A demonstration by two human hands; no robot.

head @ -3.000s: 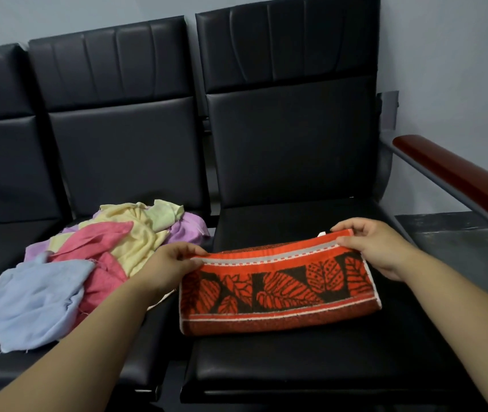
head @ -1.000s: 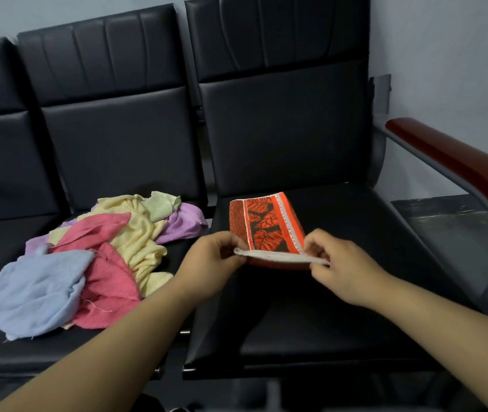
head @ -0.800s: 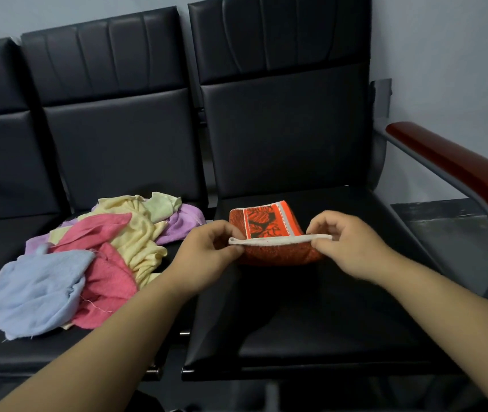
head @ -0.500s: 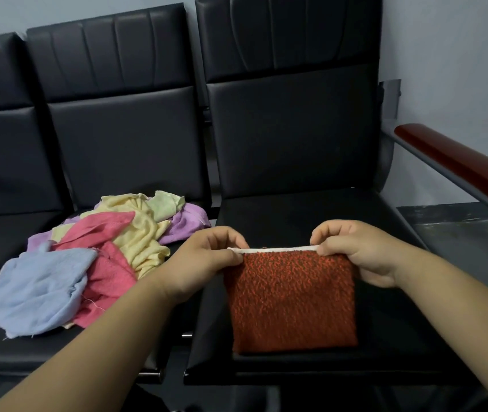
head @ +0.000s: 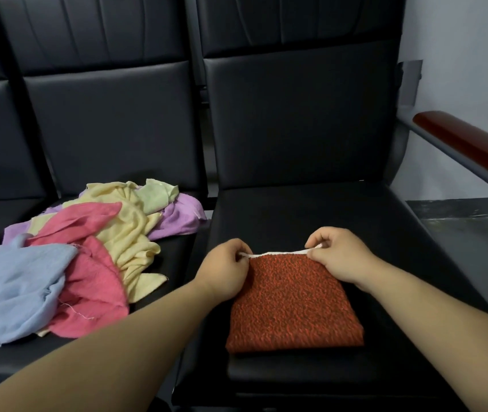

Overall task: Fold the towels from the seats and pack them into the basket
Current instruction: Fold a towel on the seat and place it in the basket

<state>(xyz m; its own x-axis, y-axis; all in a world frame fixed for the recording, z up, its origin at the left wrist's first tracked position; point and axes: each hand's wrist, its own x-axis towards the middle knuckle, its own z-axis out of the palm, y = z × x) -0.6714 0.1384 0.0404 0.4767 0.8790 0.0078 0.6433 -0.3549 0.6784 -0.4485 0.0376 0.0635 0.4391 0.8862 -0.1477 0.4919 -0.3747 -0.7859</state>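
While lying folded square on black padded seat (head: 296, 209): rust-red looped terry towel (head: 293, 301), judged soft, limp, light, not slippery. Left hand (head: 224, 269) and right hand (head: 337, 254) each pinching its white far hem (head: 278, 253). Best lifted from under both side edges; otherwise sags open.

seats (head: 311, 209) 3 | folded towel (head: 290, 304) 1 | loose towels (head: 135, 230) at least 5 | armrest (head: 468, 144) 1
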